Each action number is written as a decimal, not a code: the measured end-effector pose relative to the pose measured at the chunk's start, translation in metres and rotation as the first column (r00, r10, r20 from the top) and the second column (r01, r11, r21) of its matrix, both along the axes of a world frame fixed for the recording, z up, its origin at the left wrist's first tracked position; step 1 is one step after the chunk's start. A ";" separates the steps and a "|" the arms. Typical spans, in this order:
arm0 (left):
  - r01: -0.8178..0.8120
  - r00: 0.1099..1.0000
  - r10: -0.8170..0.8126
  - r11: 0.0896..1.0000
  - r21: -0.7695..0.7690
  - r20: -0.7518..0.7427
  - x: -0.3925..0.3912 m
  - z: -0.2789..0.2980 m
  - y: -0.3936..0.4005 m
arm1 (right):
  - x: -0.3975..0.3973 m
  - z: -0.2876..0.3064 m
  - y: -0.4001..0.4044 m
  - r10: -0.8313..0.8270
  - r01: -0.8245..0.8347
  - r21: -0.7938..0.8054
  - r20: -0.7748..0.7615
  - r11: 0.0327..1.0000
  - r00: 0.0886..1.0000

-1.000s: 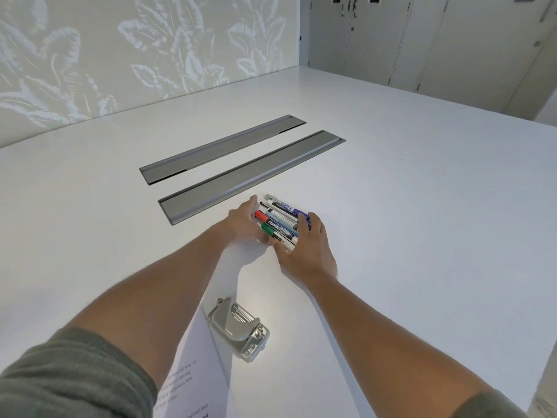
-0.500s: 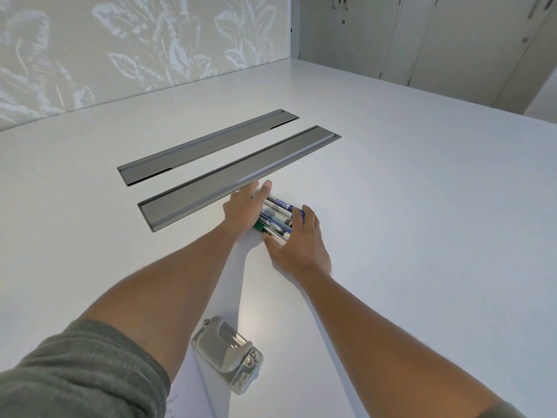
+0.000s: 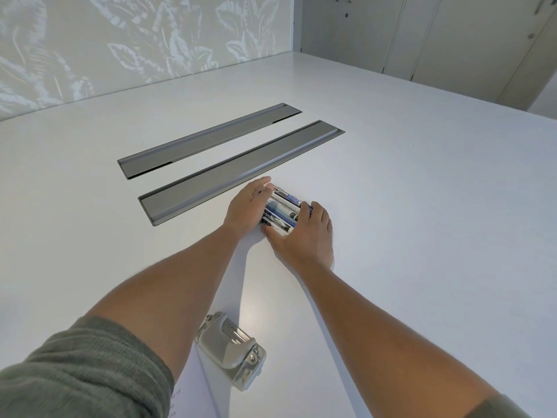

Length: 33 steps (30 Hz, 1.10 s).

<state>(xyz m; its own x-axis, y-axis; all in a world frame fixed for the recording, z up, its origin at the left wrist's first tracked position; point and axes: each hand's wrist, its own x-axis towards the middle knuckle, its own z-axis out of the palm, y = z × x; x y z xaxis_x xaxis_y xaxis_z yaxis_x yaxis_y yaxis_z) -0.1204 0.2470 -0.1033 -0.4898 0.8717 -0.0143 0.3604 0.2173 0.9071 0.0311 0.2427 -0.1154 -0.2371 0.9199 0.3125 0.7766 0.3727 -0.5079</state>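
Head view, the only one.

- Markers [image 3: 281,211]: a small bunch lying flat on the white table [image 3: 422,236], side by side and touching, just on the near side of the closer grey slot cover [image 3: 241,170].
- Left hand [image 3: 247,206]: fingers together and nearly straight, pressed like a flat wall against the bunch's left ends.
- Right hand [image 3: 304,233]: fingers curled over the right ends, thumb lying along the near side.
- My read of why: the two hands squeeze inward to square the ends and pack the bunch for one lift.
- Long axis: runs hand to hand, far-left to near-right, roughly crosswise to the slot covers. The farthest marker shows a blue end toward the right hand. The other tips are covered, so I cannot tell which way they point.
- Clipboard clip [image 3: 230,349] and sheet [image 3: 193,396] lie near me, well apart from the bunch.
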 end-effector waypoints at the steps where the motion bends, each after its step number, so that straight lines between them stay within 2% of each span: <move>1: -0.005 1.000 0.005 1.000 0.012 0.010 0.000 0.000 0.000 | 0.000 0.000 -0.001 -0.010 0.010 0.010 0.011 1.000 1.000; 19: -0.007 0.999 0.006 0.999 0.041 0.034 0.001 0.003 -0.001 | 0.001 0.001 0.000 -0.015 0.015 0.001 0.042 1.000 0.999; 23: -0.063 0.993 0.057 0.996 0.061 0.100 0.002 0.007 -0.004 | 0.002 0.003 -0.001 -0.012 0.011 0.019 0.062 1.000 0.998; 28: -0.137 0.968 0.117 0.988 0.075 0.223 0.005 0.013 -0.019 | 0.001 0.006 -0.007 -0.017 0.004 0.067 0.191 0.998 0.981; 31: -0.185 0.926 0.171 0.983 0.010 0.336 0.004 0.021 -0.035 | 0.001 0.010 -0.014 0.018 -0.040 0.083 0.245 0.996 0.969; 33: -0.162 0.922 0.160 0.987 -0.023 0.354 0.004 0.027 -0.050 | 0.001 0.018 -0.020 0.048 -0.072 0.103 0.220 0.992 0.974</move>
<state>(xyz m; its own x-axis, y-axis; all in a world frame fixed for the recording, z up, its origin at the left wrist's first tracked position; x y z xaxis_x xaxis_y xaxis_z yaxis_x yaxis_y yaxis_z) -0.1166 0.1970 -0.0762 -0.5876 0.7823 -0.2066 -0.0229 0.2392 0.9707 0.0317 0.2226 -0.0976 -0.3639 0.8650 0.3456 0.8382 0.4659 -0.2834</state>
